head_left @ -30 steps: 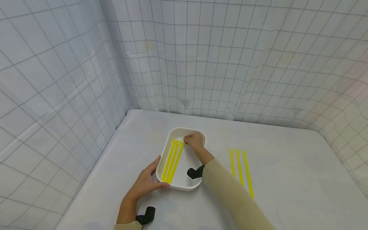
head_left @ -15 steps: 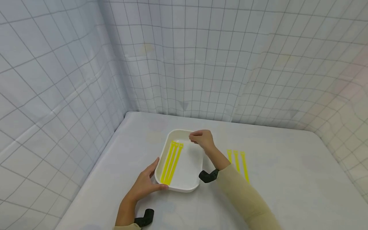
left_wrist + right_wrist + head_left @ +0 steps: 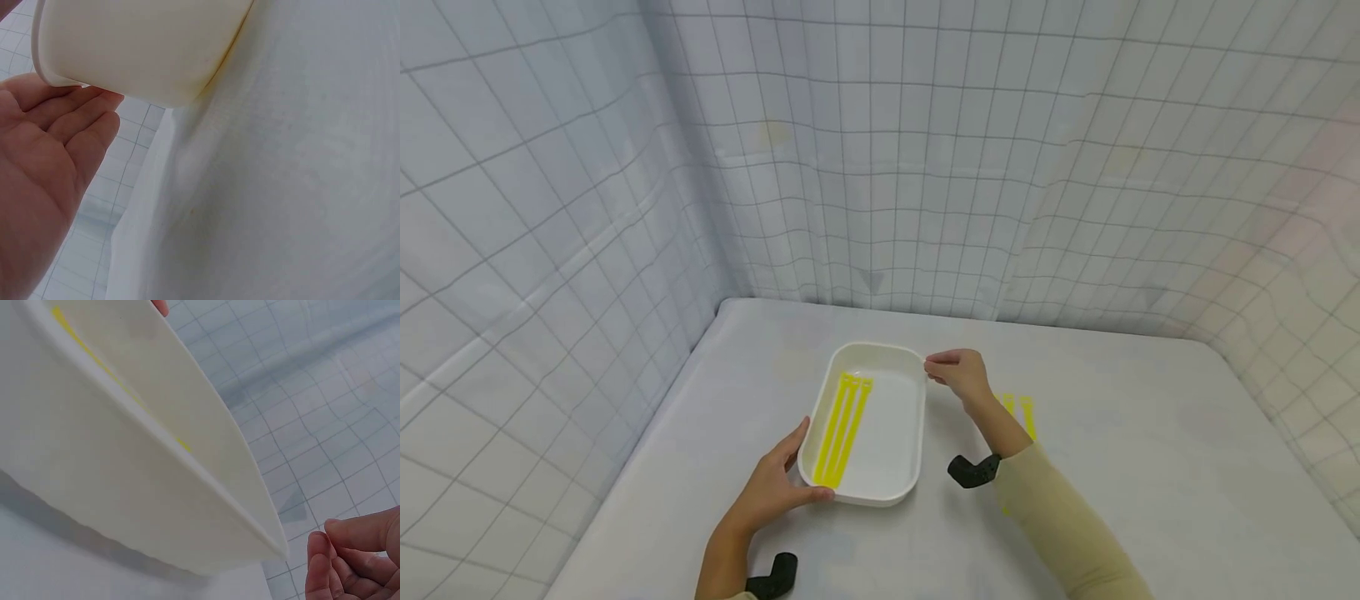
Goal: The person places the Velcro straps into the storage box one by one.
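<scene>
A white rectangular tray (image 3: pixel 887 442) with rounded corners stands on the white table. Inside it, along the left side, lie three long flat yellow strips (image 3: pixel 842 433), each with a small loop at its far end. My left hand (image 3: pixel 771 492) holds the tray's near left corner, thumb on the near rim, fingers along the outer left wall. Just off the tray's far right corner is my right hand (image 3: pixel 961 375); its fingers are bent, thumb tip against the index fingertip, nothing between them. More yellow strips (image 3: pixel 1027 417) lie on the table beyond the right forearm, which partly hides them.
The table (image 3: pixel 1120 433) has a white cloth that reaches the back and side edges. White grid-patterned curtains (image 3: pixel 880 192) hang behind and at both sides. A black wrist camera (image 3: pixel 973 472) sits on the right wrist, another (image 3: pixel 773 575) on the left.
My right hand has come out of the tray and moved right past its rim, its forearm now covering part of the table strips. The left hand keeps its place on the tray corner.
</scene>
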The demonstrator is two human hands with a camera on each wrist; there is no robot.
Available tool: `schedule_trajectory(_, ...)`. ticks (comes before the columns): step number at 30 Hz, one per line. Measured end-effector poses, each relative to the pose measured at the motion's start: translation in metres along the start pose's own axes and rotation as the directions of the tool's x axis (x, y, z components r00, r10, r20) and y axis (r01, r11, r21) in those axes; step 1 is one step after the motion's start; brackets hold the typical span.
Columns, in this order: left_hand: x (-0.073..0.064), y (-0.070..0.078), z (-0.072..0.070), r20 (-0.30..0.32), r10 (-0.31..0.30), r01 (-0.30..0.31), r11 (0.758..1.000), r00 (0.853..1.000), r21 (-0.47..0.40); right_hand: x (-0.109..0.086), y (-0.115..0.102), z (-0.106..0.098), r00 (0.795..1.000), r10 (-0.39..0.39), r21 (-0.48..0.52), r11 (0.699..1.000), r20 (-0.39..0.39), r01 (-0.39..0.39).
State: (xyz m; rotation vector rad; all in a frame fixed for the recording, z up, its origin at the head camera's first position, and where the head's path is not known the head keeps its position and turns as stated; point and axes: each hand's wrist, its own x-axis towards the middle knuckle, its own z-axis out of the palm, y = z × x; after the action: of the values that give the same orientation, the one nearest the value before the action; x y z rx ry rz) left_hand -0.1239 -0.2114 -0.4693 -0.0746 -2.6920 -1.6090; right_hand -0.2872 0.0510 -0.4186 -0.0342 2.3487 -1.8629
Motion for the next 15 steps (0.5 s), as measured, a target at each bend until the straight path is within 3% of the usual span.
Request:
schedule_trajectory(8, -0.002, 0.002, 0.000, -0.004, 0.004, -0.004, 1.000, 1.000, 0.006, 0.002, 0.017, -0.020, 0.998, 0.047, 0.000, 0.999, -0.051, -0.047)
schedule_trajectory(15, -0.002, 0.002, -0.001, -0.006, 0.025, -0.025, 1.000, 1.000, -0.007, 0.005, 0.032, -0.037, 0.995, 0.068, -0.063, 0.995, -0.069, -0.073)
